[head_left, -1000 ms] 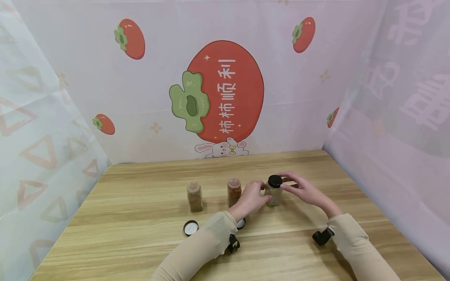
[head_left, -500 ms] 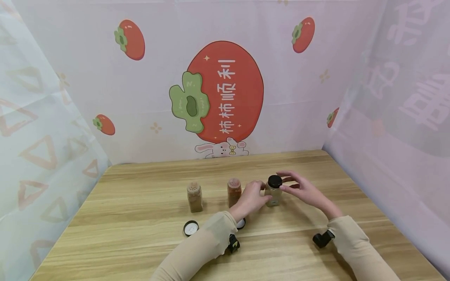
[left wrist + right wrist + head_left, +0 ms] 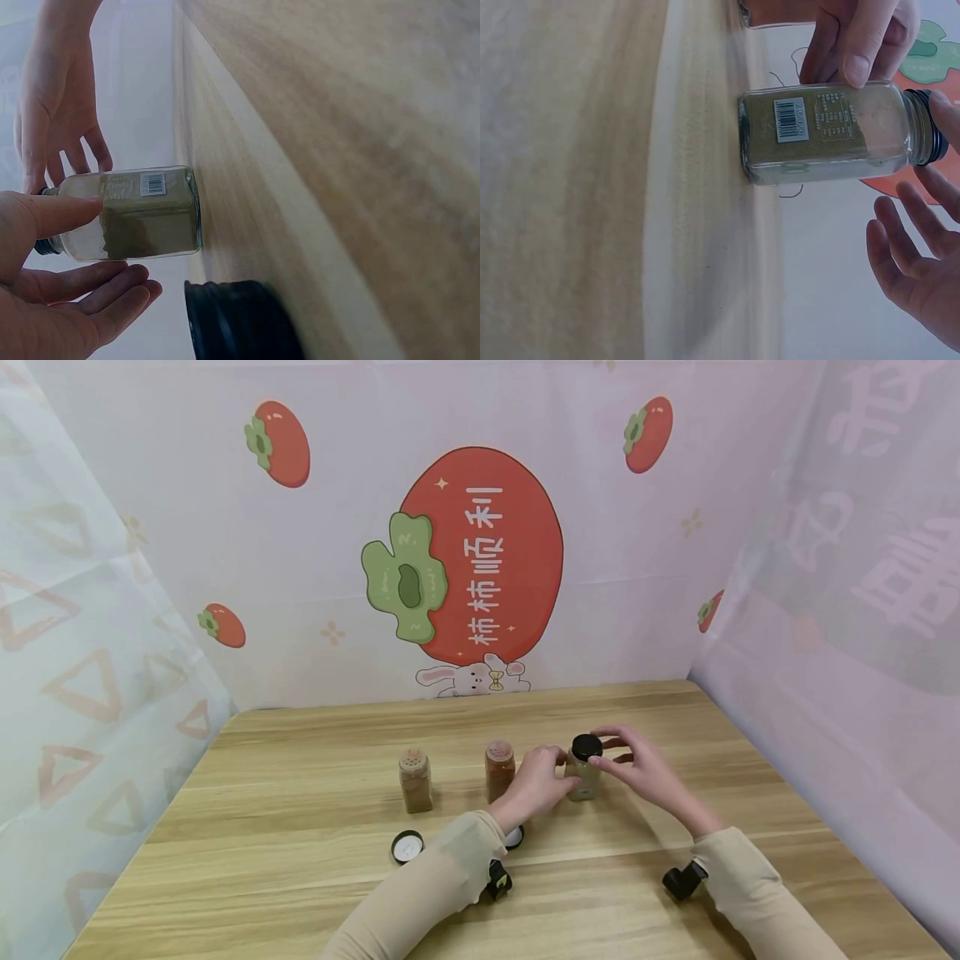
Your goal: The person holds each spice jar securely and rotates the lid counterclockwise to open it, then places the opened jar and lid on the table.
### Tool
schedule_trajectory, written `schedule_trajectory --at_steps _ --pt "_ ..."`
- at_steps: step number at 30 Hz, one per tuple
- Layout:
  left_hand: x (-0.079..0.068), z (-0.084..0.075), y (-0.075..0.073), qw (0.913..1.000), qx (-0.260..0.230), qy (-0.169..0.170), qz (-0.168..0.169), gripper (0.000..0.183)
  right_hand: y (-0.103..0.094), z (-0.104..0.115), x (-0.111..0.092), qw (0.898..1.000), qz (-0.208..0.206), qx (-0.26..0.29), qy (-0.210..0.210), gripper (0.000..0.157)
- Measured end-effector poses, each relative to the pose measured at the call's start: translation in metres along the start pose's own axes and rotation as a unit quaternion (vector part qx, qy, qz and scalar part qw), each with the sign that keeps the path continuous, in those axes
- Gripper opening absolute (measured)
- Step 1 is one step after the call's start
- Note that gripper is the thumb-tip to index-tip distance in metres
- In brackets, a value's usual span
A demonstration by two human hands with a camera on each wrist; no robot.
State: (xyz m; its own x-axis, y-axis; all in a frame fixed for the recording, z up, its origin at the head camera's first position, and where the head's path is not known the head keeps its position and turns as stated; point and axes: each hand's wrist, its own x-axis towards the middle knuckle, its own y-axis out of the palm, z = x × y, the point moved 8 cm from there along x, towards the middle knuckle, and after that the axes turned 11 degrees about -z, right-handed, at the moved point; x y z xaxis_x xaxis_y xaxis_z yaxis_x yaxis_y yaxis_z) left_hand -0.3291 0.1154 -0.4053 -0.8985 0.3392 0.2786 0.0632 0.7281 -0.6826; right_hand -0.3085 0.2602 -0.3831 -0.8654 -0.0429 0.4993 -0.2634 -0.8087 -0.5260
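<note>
A square glass spice jar (image 3: 583, 781) with a pale olive-brown powder stands upright on the wooden table, capped by a black lid (image 3: 587, 746). My left hand (image 3: 534, 785) grips the jar's body from the left, thumb on the near side and fingers behind. From the right, my right hand (image 3: 648, 772) pinches the lid's rim between thumb and index finger, its other fingers spread. In the right wrist view the jar's barcode label (image 3: 791, 120) shows, and dark threads are visible below the lid's edge.
To the left stand two lidless spice jars with perforated tops, one with reddish powder (image 3: 500, 772) and one with brown powder (image 3: 416, 785). A black lid (image 3: 408, 847) lies upturned in front; another lid (image 3: 514, 837) is partly hidden by the left wrist.
My right thumb has slid left along the near side of the lid, and the right wrist and forearm have shifted slightly left. The left hand and jar stay in place.
</note>
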Motion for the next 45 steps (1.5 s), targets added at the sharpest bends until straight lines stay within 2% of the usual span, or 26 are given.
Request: schedule_trajectory --at_steps 6,11,24,35,45 --pt "0.000 -0.001 0.000 1.0000 -0.004 0.002 0.000 0.036 -0.001 0.001 0.001 1.000 0.005 0.005 0.002 0.040" --pt "0.000 0.000 0.000 1.0000 -0.005 0.003 0.000 0.036 -0.001 0.002 0.003 1.000 0.016 0.008 -0.013 0.037" --pt "0.002 -0.001 0.000 1.0000 0.005 0.007 -0.003 0.037 0.003 -0.005 0.009 0.993 0.098 0.048 -0.051 0.036" --pt "0.002 -0.002 0.000 0.9998 0.005 0.020 -0.005 0.034 0.005 -0.013 0.011 0.984 0.168 0.048 -0.031 0.040" --pt "0.002 -0.002 0.000 0.9998 0.003 0.019 -0.008 0.033 0.003 -0.014 0.010 0.983 0.175 0.057 -0.026 0.041"
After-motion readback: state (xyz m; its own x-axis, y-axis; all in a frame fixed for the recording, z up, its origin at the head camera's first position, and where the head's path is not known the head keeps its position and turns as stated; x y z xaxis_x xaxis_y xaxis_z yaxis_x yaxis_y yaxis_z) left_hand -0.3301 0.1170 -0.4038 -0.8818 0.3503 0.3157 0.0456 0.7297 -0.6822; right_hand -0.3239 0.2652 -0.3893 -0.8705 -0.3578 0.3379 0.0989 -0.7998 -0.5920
